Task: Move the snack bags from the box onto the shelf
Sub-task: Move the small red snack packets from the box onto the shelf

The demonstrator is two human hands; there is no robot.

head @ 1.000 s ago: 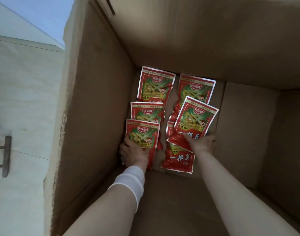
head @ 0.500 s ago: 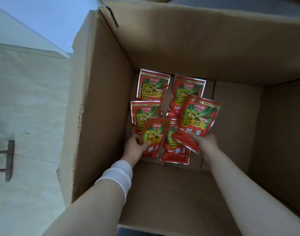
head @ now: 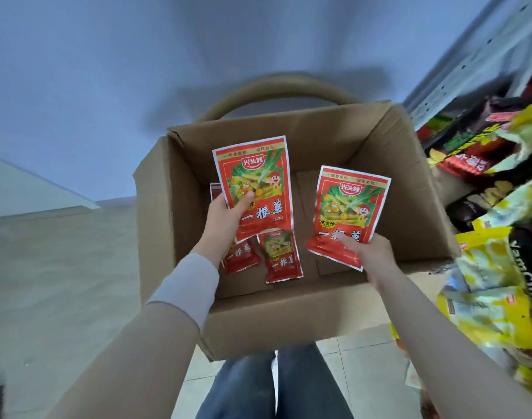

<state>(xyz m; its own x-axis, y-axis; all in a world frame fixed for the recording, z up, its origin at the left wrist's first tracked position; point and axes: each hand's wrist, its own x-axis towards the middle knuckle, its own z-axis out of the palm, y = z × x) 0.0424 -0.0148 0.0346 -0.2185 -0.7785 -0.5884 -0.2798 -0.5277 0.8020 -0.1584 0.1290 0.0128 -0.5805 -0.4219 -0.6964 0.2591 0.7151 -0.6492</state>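
Left grip: the left hand [head: 221,219] is clenched on a red snack bag [head: 255,189], thumb across the bag's front, fingers hidden behind it; the bag stands upright above the grip, printed face toward the camera.
Right grip: the right hand [head: 372,255] grasps a second red bag [head: 346,213] by its lower edge, thumb on the front near the bottom seam; the bag rises up and slightly left from the grip.
Between the grips: both held bags are lifted over the open cardboard box [head: 289,322], apart from each other, not touching.
Below the left grip: two small red bags [head: 281,257] lie on the box floor, side by side; the edge of another bag shows just left of the held one, mostly hidden.
Right of the right grip: the shelf [head: 470,74] with yellow and dark snack packs [head: 494,300], blurred.
Under the grips: the person's jeans [head: 243,385] and tiled floor [head: 62,282].
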